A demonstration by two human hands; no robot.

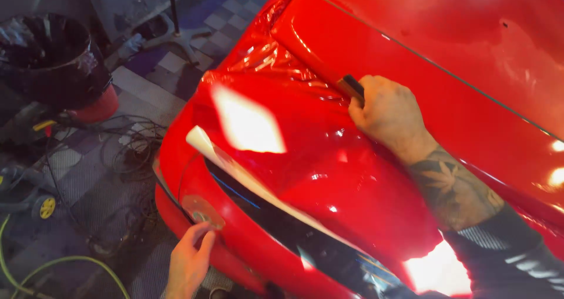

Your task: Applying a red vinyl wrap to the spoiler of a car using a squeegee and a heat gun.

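The right hand (388,114), clamped on a dark squeegee (351,88), presses wrinkled red film (276,61) onto the car fender (352,175), while the left hand (189,262), fingers loose, holds nothing and touches the bumper's lower edge (235,258).

No packages, labels, signs or screens show anywhere in this view, near or far, left or right.
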